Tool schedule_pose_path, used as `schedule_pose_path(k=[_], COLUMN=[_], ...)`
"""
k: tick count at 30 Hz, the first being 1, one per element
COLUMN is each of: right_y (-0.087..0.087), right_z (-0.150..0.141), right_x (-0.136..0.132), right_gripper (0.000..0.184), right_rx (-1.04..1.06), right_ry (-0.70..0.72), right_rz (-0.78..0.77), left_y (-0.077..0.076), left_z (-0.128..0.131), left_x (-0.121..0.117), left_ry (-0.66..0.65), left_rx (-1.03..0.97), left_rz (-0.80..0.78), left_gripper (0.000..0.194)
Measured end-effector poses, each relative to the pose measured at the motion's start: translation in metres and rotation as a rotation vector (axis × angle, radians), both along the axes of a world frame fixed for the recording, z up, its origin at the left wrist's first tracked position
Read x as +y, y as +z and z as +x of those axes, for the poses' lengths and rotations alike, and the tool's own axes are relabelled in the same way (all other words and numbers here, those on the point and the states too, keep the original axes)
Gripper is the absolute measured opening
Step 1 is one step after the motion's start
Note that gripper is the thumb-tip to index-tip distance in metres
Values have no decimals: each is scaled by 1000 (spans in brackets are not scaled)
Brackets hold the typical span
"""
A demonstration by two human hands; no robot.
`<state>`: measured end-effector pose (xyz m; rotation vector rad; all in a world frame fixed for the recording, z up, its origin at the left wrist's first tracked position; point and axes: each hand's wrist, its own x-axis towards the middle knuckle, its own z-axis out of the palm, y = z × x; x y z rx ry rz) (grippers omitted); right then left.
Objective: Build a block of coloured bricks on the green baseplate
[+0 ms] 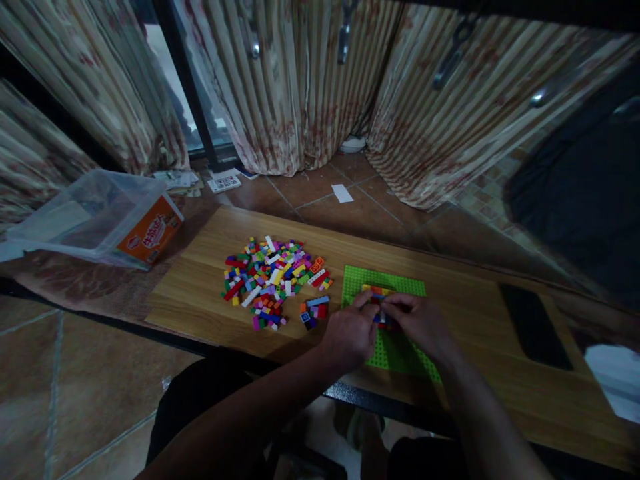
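Observation:
A green studded baseplate point(400, 360) lies on the wooden board, with a small build of coloured toy bricks point(379, 291) on it. Orange and yellow bricks show along its far edge, and blue, white and red ones between my fingers. My left hand point(350, 333) is closed at the build's left side, its fingertips pressed on the bricks. From the right, my right hand point(420, 323) pinches at the same bricks, thumb and fingers together. The fingers hide much of the build, and the exact brick in each grip is hard to make out.
A large heap of mixed bricks point(273, 273) and a smaller cluster point(314, 311) lie left of the baseplate on the wooden board point(190, 287). A dark phone-like slab point(534, 327) rests at the right. A clear plastic box point(100, 220) with an orange label stands far left.

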<state>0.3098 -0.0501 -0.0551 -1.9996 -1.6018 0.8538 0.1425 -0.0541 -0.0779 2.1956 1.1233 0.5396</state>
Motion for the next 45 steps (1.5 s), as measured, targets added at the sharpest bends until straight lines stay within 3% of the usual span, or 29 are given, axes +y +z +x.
schedule_pose_path(k=[12,22,37,45], right_y=[-10,-3,-5,-10], right_z=[-7,-8,-3,-1], right_x=[-9,-15,-14,-14], right_gripper=[24,26,20,19], right_rx=[3,-123,19,-12], right_ry=[-2,14,47,40], right_rz=[160,148,104,126], left_y=[-3,-5,-6,-6], left_z=[3,8,9,9], left_x=[1,-1,-1,-1], left_ry=[38,92,127,135], left_rx=[18,28,-44,-76], left_rz=[15,57,66,62], left_gripper=[24,22,21,23])
